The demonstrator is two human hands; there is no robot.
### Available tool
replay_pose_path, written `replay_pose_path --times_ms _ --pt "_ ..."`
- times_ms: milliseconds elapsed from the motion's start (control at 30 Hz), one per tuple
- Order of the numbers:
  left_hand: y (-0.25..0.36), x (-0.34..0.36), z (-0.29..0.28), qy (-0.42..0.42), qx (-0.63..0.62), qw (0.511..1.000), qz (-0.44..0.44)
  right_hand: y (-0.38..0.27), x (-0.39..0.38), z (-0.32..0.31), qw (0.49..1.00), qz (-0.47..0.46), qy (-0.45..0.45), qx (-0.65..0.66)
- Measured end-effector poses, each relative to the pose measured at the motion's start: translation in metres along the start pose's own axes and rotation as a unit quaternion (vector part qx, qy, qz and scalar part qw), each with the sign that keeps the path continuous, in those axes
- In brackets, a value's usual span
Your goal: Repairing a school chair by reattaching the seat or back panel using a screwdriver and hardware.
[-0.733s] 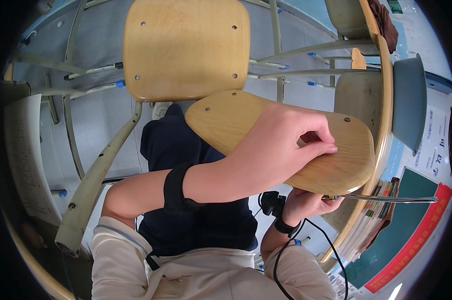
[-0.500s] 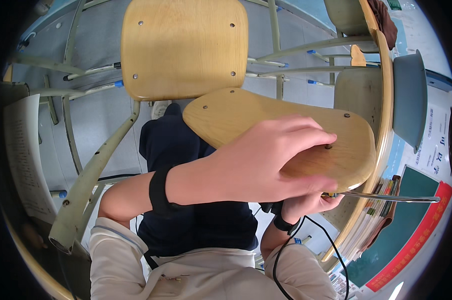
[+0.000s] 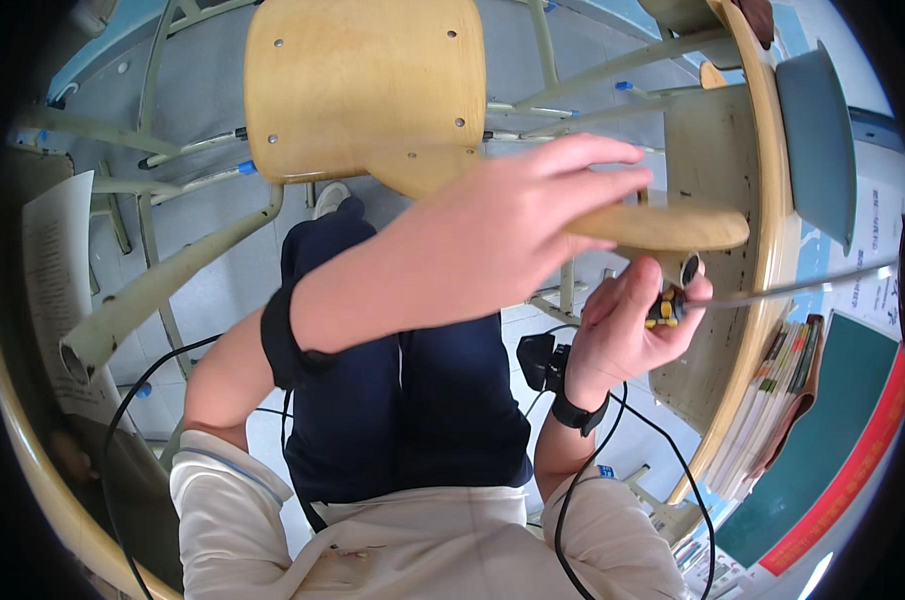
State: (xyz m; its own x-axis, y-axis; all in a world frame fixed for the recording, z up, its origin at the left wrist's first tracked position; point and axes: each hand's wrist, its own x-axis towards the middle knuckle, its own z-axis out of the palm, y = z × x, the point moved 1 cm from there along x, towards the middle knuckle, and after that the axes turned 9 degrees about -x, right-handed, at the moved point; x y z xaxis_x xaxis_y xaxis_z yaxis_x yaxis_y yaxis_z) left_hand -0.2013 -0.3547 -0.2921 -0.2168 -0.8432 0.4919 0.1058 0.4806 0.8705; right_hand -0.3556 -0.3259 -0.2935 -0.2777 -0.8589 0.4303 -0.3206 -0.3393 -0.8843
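Note:
A curved wooden chair backrest is tilted nearly edge-on. My left hand reaches across it, fingers over the top and thumb along the near edge, gripping it and hiding its middle. Just below it, my right hand is closed around a screwdriver-like tool with a black and yellow handle. From that hand a thin metal shaft runs off to the right. Above the fingertips shows the open end of a metal chair tube. Behind the backrest lies the wooden chair seat, dotted with several screws.
A worn metal chair leg slants on the left beside a sheet of paper. On the right stand a wooden-edged desk, a blue-grey basin and stacked books. Black cables loop by my right arm.
The backrest has turned from showing its broad face to nearly edge-on, with my left hand still on it. My right hand has moved up into view, and the metal shaft has swung upward.

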Motion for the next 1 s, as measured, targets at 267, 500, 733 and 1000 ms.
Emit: replay_pose_path --times_ms 267,500,733,1000 --pt "0.006 0.009 -0.006 -0.031 0.013 0.999 -0.027 -0.006 0.012 -0.003 0.999 0.031 -0.033 0.005" --pt "0.010 0.000 0.002 0.006 0.076 0.997 -0.009 -0.005 0.020 -0.009 0.995 -0.019 -0.093 -0.038" --pt "0.005 -0.007 0.012 0.065 0.121 0.988 0.073 0.001 0.017 -0.008 0.997 -0.037 -0.065 -0.007" --pt "-0.005 -0.009 0.018 0.082 0.121 0.984 0.102 0.005 0.013 -0.011 0.998 -0.006 -0.052 -0.024"
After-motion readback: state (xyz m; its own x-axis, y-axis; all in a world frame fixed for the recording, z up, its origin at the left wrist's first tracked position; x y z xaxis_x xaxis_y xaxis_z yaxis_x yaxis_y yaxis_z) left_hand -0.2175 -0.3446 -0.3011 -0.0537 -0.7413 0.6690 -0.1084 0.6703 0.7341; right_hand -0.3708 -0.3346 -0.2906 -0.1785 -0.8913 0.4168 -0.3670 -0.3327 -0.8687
